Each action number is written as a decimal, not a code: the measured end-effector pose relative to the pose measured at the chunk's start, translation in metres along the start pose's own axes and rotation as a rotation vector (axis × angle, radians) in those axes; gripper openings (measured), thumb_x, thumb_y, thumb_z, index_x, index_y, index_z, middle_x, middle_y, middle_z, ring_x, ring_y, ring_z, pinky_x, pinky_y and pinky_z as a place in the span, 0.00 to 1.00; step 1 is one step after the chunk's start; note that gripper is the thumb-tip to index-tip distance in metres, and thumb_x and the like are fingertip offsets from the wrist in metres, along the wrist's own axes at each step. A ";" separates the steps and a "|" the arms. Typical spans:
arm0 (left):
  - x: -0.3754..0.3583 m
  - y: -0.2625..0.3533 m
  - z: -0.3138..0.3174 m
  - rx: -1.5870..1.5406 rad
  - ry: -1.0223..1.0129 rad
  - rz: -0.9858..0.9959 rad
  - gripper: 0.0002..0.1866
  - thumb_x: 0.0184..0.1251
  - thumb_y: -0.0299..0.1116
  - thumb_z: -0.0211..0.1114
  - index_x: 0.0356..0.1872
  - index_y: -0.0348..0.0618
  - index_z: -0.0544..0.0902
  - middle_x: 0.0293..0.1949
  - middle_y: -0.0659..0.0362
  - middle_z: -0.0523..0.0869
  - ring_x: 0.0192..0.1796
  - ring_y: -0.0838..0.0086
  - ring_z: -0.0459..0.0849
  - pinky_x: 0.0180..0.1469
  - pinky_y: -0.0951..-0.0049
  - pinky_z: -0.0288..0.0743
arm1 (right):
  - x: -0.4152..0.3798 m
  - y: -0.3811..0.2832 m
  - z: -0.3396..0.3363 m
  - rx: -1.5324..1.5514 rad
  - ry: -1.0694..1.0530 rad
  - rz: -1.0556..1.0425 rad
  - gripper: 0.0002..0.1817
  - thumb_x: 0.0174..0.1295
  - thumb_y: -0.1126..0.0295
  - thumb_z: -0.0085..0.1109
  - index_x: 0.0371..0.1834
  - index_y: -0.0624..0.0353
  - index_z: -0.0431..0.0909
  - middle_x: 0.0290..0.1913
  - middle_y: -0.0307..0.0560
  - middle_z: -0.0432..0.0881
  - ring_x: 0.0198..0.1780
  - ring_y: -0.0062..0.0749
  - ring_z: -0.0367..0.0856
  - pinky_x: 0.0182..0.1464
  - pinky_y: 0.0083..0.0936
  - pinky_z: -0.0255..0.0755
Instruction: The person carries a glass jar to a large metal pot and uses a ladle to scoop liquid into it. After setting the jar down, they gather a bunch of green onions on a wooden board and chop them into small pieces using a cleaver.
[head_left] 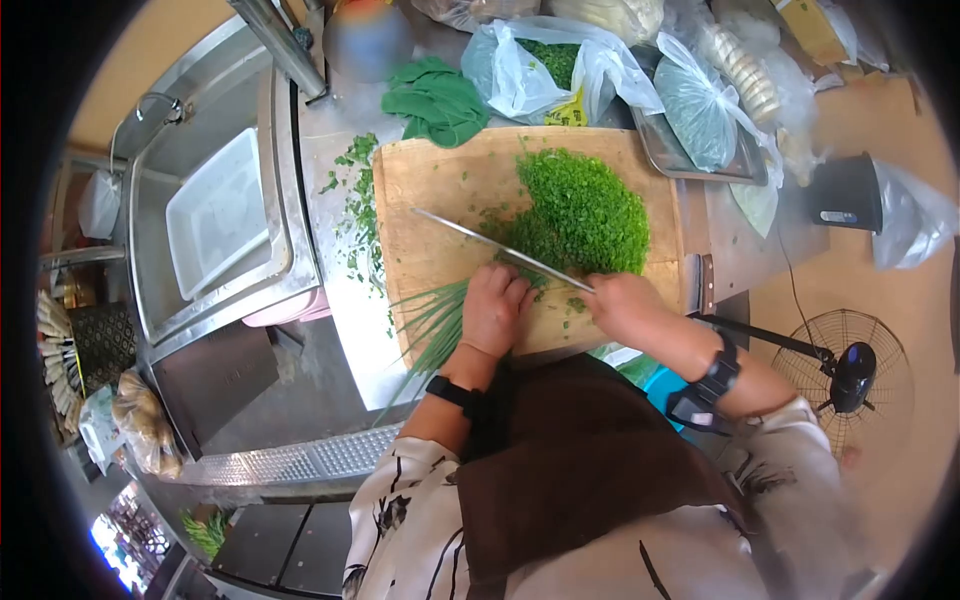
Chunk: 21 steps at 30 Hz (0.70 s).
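My right hand [618,302] grips the handle of a long knife [500,248], whose blade points up and left across the wooden cutting board [425,180]. Close below the blade, my left hand [492,308] holds down a bunch of green onions [438,318] with curled fingers. Their long stalks stick out to the left, past the board's edge. Beyond the blade lies a large heap of finely chopped green onions [590,212]. The knife's handle is mostly hidden inside my right hand.
Chopped bits [362,225] are scattered left of the board. A green cloth [436,102] and an open plastic bag [500,75] sit behind it. A metal tray [665,150] with a tied bag is at back right; a sink [150,240] is left, a fan [853,377] right.
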<state>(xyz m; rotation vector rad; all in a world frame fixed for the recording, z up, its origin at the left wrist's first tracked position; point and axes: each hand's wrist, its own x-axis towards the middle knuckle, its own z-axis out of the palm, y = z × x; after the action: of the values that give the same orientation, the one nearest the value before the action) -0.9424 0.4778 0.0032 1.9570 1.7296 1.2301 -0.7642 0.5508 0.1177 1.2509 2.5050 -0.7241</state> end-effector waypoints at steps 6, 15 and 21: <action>-0.001 0.000 0.001 0.004 0.006 -0.006 0.09 0.47 0.29 0.71 0.29 0.42 0.81 0.34 0.56 0.77 0.43 0.58 0.77 0.45 0.60 0.73 | -0.040 0.003 -0.034 -0.043 -0.163 0.098 0.12 0.64 0.63 0.53 0.33 0.63 0.78 0.27 0.59 0.81 0.33 0.58 0.81 0.38 0.49 0.74; 0.002 0.001 0.001 0.012 -0.010 0.000 0.09 0.47 0.28 0.71 0.29 0.43 0.81 0.36 0.56 0.78 0.43 0.58 0.76 0.45 0.59 0.72 | 0.020 -0.008 0.010 0.075 -0.026 0.017 0.13 0.65 0.63 0.52 0.37 0.63 0.78 0.29 0.62 0.81 0.33 0.60 0.80 0.39 0.49 0.74; 0.002 0.005 -0.001 0.001 -0.001 -0.027 0.10 0.47 0.28 0.71 0.30 0.42 0.79 0.36 0.55 0.78 0.43 0.57 0.76 0.46 0.60 0.72 | -0.020 0.002 -0.032 0.065 -0.146 0.123 0.15 0.66 0.62 0.52 0.37 0.64 0.79 0.30 0.63 0.81 0.34 0.61 0.80 0.40 0.48 0.74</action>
<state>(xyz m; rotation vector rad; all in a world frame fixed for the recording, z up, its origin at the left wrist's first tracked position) -0.9401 0.4777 0.0077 1.9285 1.7504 1.2196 -0.7508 0.5548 0.1526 1.3104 2.2838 -0.8403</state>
